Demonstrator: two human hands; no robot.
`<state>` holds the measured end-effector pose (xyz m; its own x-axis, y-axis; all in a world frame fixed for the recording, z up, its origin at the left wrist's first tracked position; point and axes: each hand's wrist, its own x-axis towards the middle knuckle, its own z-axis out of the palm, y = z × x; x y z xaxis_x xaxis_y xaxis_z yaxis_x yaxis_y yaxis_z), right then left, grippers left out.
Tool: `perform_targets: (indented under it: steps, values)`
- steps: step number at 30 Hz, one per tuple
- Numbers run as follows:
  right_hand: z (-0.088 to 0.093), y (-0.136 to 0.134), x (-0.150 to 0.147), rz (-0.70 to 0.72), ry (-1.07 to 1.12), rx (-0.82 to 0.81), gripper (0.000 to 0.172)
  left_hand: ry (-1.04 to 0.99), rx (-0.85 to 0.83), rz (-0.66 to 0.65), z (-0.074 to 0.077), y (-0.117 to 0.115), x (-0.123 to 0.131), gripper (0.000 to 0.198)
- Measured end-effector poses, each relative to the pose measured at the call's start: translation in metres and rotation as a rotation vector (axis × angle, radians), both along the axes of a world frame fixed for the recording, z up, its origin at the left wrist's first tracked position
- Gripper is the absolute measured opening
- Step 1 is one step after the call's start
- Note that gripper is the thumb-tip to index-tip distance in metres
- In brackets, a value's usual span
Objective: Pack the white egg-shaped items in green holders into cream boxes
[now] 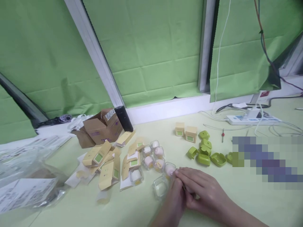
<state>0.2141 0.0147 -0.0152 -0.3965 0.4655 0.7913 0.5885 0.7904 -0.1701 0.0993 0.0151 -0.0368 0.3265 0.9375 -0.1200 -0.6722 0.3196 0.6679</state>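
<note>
My left hand (175, 195) and my right hand (205, 190) are pressed together at the table's front, fingers closed. Whatever lies between them is almost wholly hidden. Just left of my left hand is a clear plastic case (160, 188) that looks empty. Beyond my fingertips sits a clear case with a pale pink rounded item (169, 169). Several similar cases stand in a cluster farther left, one holding a white rounded item (136, 176). Green plastic shells (203, 159) lie in a group beyond my right hand.
Opened yellow cartons (110, 173) are heaped on the left, before a brown cardboard box (101, 129). Two closed cartons (191, 134) stand at the back. A red-handled small tool (222, 135) lies near the power strip (253, 119). Plastic bags (35, 186) cover the left side.
</note>
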Motion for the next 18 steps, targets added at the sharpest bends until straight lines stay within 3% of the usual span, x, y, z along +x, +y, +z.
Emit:
perform_targets:
  steps: [8, 13, 18]
  values:
    - [-0.001, 0.007, 0.019, 0.103, 0.005, -0.187, 0.055, -0.009, -0.031, -0.076, 0.031, -0.003, 0.000, 0.028]
    - [-0.006, 0.007, 0.015, 0.094, 0.046, -0.100, 0.033, -0.038, -0.015, -0.064, 0.028, -0.006, 0.001, 0.019]
    - [-0.003, 0.006, 0.008, 0.078, 0.048, -0.005, 0.032, -0.044, 0.026, -0.072, 0.020, -0.007, 0.000, 0.020]
